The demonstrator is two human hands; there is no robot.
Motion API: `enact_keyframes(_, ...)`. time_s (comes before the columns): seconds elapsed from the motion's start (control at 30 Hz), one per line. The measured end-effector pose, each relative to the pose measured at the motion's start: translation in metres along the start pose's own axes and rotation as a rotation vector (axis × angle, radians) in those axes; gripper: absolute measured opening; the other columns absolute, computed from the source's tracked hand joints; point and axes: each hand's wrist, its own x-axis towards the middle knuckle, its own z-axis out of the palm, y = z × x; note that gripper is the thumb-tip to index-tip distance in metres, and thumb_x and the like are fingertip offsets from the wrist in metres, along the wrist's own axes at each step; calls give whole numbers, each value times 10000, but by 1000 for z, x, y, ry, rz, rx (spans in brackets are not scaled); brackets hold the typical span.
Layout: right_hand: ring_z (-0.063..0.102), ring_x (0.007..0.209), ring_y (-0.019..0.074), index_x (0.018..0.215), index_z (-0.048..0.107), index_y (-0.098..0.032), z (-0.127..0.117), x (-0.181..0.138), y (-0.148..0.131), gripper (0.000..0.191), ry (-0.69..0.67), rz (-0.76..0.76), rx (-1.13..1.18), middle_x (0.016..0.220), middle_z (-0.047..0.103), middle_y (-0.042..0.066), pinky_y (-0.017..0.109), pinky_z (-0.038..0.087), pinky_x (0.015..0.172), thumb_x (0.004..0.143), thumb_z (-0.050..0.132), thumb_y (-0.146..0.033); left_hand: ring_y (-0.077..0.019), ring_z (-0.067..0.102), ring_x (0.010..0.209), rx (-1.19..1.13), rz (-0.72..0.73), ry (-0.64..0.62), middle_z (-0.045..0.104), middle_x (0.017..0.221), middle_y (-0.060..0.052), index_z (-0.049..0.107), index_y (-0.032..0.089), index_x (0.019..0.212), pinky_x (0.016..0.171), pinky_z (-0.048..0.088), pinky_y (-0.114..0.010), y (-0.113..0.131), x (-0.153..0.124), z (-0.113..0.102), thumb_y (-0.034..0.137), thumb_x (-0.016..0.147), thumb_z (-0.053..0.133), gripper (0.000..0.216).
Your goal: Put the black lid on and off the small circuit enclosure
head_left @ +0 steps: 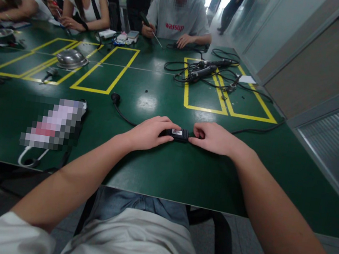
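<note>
A small black box (179, 134) with a white label lies on the green table (163, 168), in line with a black cable. My left hand (148, 132) grips its left end, fingers curled over it. My right hand (213, 138) pinches its right end, fingers closed. The black cable (120, 109) runs off to the left and ends in a round plug; another stretch (257, 131) leaves to the right towards the table edge.
Yellow tape rectangles (104, 69) mark the table. Black tools with tangled cords (204, 71) lie at the back right, a metal bowl (71, 58) at the back left. A blurred flat object (53, 123) lies to my left. Several people sit along the far side.
</note>
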Motion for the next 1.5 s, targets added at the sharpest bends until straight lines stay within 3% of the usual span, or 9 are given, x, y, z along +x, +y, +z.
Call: enact_keyframes(1.5,541,699,210,762,472,-275,5,2,1,309,29,-8,-49,770,665,25,339,346,660,858,716,-439,-296,731,1251,68,39,10,760,1367,-117,744,262,1479,1136,583,-485,0,-1,0,272,1081,700,400)
